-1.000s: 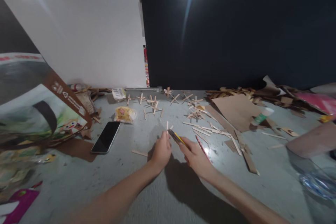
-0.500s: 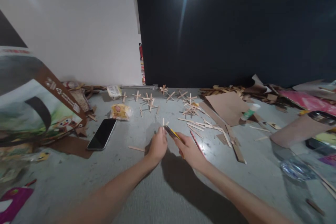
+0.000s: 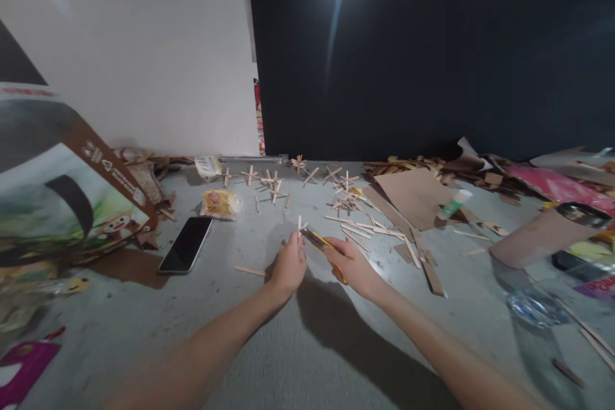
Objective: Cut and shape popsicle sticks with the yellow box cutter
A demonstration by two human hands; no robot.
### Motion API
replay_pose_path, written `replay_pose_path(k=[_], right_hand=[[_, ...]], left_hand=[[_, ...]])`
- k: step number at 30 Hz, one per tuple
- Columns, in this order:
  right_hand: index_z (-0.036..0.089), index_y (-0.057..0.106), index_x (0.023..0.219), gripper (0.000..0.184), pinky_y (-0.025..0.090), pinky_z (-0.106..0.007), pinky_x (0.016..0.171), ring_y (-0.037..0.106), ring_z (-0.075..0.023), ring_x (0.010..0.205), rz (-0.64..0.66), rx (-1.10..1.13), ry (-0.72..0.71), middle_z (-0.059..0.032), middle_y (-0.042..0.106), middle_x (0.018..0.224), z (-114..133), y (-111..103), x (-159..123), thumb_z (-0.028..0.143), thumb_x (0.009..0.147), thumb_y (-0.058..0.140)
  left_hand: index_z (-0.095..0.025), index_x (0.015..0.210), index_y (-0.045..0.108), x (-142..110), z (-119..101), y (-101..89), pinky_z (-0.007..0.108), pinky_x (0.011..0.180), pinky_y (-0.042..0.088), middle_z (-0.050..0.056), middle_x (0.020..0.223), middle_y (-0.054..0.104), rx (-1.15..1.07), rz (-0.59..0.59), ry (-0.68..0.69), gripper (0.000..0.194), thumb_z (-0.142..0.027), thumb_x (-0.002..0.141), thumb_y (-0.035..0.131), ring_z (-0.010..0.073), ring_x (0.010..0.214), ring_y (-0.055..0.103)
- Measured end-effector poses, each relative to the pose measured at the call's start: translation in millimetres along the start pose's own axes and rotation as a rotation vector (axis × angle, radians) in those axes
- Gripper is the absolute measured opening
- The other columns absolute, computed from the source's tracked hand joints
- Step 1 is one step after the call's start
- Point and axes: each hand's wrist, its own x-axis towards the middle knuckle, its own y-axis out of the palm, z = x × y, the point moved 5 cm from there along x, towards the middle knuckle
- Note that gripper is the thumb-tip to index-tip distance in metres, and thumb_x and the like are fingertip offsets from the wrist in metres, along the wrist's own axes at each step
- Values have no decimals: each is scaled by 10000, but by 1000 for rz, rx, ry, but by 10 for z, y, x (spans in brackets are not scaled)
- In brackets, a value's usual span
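My left hand (image 3: 289, 262) is closed, its fingertips pinching a small wooden craft stick (image 3: 300, 223) that points upward. A second pale stick end shows just beside it. My right hand (image 3: 354, 267) is wrapped round a yellow-and-black hand tool (image 3: 317, 240). The tool's dark front end reaches the sticks at my left fingertips, and a curved yellow part shows below my palm. My fingers hide much of the tool, so its exact kind is unclear. Left of my left hand, a loose craft stick (image 3: 248, 270) lies flat on the grey table (image 3: 269, 346).
Several crossed-stick pieces (image 3: 275, 191) stand farther back, with loose sticks (image 3: 358, 230) to the right. A phone (image 3: 186, 245) and a yellow packet (image 3: 220, 204) lie left. Cardboard (image 3: 410, 195), a glue stick (image 3: 454, 205), a tumbler (image 3: 548, 234) and a clear plastic item (image 3: 535, 307) occupy the right.
The tool has turned slightly in my right hand, and more of its yellow rear part shows. A thin red strip beside that hand has gone from view. My left hand has hardly moved.
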Motion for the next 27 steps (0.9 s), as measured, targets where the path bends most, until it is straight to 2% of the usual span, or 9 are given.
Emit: replay_pose_path(k=[5, 11, 13, 16, 20, 23, 25, 27], right_hand=[[258, 490, 790, 444, 227, -247, 411, 313, -96, 392, 6, 20, 66, 126, 347, 489, 35, -60, -130, 686, 807, 606], [254, 449, 708, 358, 296, -270, 493, 403, -124, 484, -76, -298, 86, 64, 424, 526, 350, -202, -431, 517, 945, 504], [250, 482, 729, 330, 315, -286, 524, 431, -144, 508, -98, -373, 89, 52, 441, 539, 441, -217, -521, 461, 983, 466], [244, 542, 777, 295, 338, -305, 564, 476, -174, 546, -125, -447, 81, 34, 481, 564, 521, -209, -585, 412, 999, 444], [224, 608, 834, 233, 367, -313, 641, 568, -203, 673, -170, -547, -21, -33, 644, 730, 591, -175, -562, 348, 974, 468], [214, 649, 905, 252, 389, -314, 657, 598, -212, 703, -176, -544, -48, -51, 683, 784, 583, -123, -525, 354, 982, 455], [203, 683, 1011, 313, 429, -315, 667, 630, -223, 718, -171, -485, -39, -56, 700, 805, 534, -57, -515, 388, 1000, 431], [187, 692, 1179, 403, 491, -334, 731, 688, -250, 809, -188, -429, -45, -90, 746, 917, 465, 27, -527, 423, 1013, 412]], left_hand=[[-227, 1055, 616, -58, -64, 19, 279, 686, 411, 6, 754, 625, -13, 47, 28, 224, -252, 1108, 400, 189, 678, 611], [-191, 1253, 650, -119, -100, 50, 319, 791, 479, 109, 936, 736, -13, 63, 31, 277, -184, 1066, 447, 245, 831, 698], [-171, 1343, 627, -140, -105, 62, 332, 786, 486, 131, 939, 741, -1, 73, 27, 334, -181, 1059, 453, 267, 838, 702], [-164, 1394, 606, -156, -123, 76, 325, 763, 483, 99, 860, 716, 11, 105, 50, 399, -136, 1028, 448, 259, 787, 680], [-172, 1209, 666, -136, -164, 104, 288, 682, 460, 25, 731, 632, -80, 164, 132, 285, -201, 1055, 429, 202, 639, 593], [-199, 1070, 645, -108, -156, 112, 269, 621, 431, -19, 659, 560, -197, 159, 149, 263, -315, 1094, 410, 174, 576, 527], [-219, 951, 594, -96, -136, 110, 258, 586, 408, -41, 615, 508, -269, 144, 141, 280, -370, 1099, 410, 157, 546, 487], [-236, 843, 522, -96, -121, 114, 253, 553, 384, -51, 580, 474, -300, 148, 131, 331, -423, 1094, 416, 142, 513, 451]])
